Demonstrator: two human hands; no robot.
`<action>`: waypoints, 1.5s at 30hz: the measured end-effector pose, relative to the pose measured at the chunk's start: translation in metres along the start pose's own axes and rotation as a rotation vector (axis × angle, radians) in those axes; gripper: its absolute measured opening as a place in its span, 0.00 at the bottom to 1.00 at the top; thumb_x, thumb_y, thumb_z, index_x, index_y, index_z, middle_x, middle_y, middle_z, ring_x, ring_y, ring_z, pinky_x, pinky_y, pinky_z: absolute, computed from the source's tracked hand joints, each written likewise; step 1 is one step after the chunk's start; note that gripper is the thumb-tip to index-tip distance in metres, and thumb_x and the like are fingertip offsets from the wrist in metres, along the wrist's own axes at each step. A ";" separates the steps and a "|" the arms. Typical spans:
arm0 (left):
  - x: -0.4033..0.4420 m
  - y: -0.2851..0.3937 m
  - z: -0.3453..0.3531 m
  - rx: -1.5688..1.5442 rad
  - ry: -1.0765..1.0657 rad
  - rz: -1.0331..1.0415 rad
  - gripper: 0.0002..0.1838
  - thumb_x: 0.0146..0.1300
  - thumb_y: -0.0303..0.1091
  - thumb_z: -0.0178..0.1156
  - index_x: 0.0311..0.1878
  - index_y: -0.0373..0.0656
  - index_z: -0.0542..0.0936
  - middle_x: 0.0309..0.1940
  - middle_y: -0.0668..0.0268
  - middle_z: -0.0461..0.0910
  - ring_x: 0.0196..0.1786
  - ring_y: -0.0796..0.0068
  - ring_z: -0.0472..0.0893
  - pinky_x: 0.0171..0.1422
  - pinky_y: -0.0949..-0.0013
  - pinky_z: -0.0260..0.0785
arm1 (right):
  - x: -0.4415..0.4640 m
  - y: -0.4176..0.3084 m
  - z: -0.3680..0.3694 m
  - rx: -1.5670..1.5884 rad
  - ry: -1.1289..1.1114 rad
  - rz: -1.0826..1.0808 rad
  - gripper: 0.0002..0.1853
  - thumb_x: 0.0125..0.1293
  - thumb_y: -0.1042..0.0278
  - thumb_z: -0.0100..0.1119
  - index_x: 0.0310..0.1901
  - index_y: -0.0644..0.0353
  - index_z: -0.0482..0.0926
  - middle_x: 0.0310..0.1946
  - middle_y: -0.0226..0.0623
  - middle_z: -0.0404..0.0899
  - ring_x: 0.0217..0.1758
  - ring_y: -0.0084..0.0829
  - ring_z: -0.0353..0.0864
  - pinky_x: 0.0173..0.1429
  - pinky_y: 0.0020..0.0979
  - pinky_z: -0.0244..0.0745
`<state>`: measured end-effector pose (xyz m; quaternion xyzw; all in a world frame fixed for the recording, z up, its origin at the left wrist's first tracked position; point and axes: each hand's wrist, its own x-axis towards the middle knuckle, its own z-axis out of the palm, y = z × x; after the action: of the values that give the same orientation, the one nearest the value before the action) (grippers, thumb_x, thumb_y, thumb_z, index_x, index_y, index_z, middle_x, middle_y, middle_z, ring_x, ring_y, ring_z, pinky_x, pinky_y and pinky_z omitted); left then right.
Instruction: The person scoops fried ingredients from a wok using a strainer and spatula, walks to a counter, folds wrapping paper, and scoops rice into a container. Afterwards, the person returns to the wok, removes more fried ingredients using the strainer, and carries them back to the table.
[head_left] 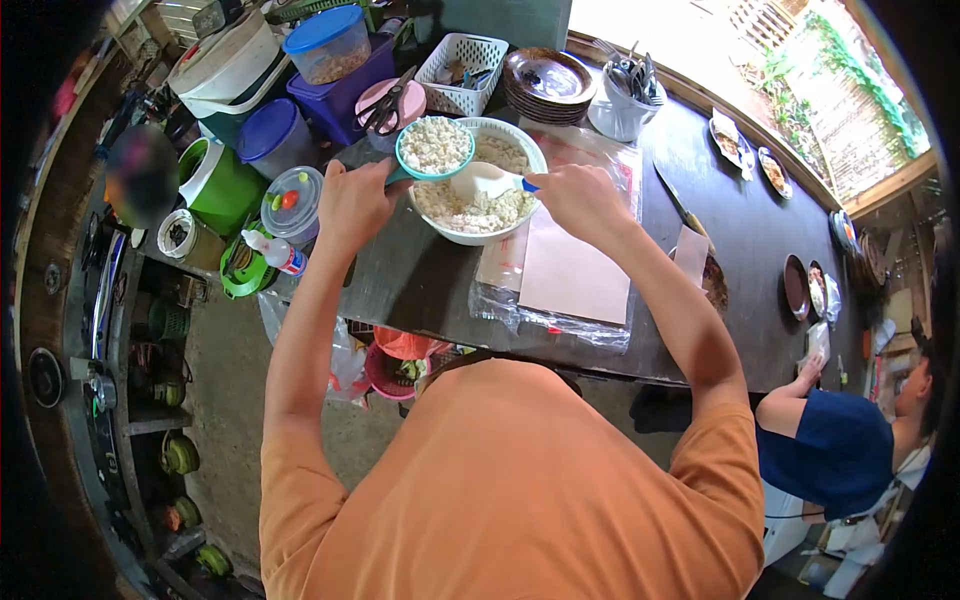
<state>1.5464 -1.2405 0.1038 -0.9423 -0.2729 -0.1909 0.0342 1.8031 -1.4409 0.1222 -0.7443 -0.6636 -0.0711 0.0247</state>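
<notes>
My left hand (356,203) is closed on the handle of a teal measuring scoop (392,178), which is heaped with white rice (436,144). The scoop is over the left rim of a white basin (536,152) that holds more rice (503,212). In my right hand (582,203) is a rice paddle (486,181) with a blue handle and a white blade, its blade over the rice in the basin. Beneath my right forearm lie brown paper sheets (574,268) on clear plastic.
Plates (548,76), a cutlery tub (622,112) and a white basket (460,50) line the back. Lidded containers (270,130) crowd the left. A knife (672,190) lies on the dark table (735,310). Another person (840,440) works at the right end.
</notes>
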 end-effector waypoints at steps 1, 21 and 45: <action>-0.001 -0.001 0.001 -0.001 0.000 -0.002 0.14 0.68 0.50 0.64 0.42 0.50 0.84 0.27 0.60 0.86 0.31 0.58 0.83 0.46 0.56 0.61 | 0.000 -0.002 -0.005 0.032 -0.067 0.002 0.13 0.69 0.66 0.61 0.52 0.48 0.88 0.37 0.42 0.88 0.38 0.45 0.90 0.43 0.44 0.84; 0.004 0.001 0.005 -0.031 -0.037 0.019 0.15 0.69 0.52 0.64 0.49 0.54 0.86 0.26 0.61 0.85 0.29 0.58 0.81 0.45 0.59 0.59 | -0.005 0.016 -0.058 0.456 0.278 0.239 0.16 0.70 0.56 0.66 0.57 0.46 0.88 0.44 0.42 0.90 0.41 0.42 0.90 0.50 0.41 0.83; 0.007 0.017 0.006 -0.048 0.009 0.129 0.16 0.66 0.51 0.66 0.48 0.51 0.86 0.33 0.64 0.86 0.31 0.62 0.81 0.47 0.60 0.60 | 0.003 -0.005 -0.056 0.361 0.167 0.150 0.15 0.70 0.52 0.64 0.53 0.42 0.90 0.36 0.45 0.89 0.36 0.46 0.88 0.46 0.43 0.82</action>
<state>1.5628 -1.2507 0.1015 -0.9576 -0.2068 -0.1992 0.0250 1.7946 -1.4448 0.1778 -0.7666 -0.6039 -0.0104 0.2178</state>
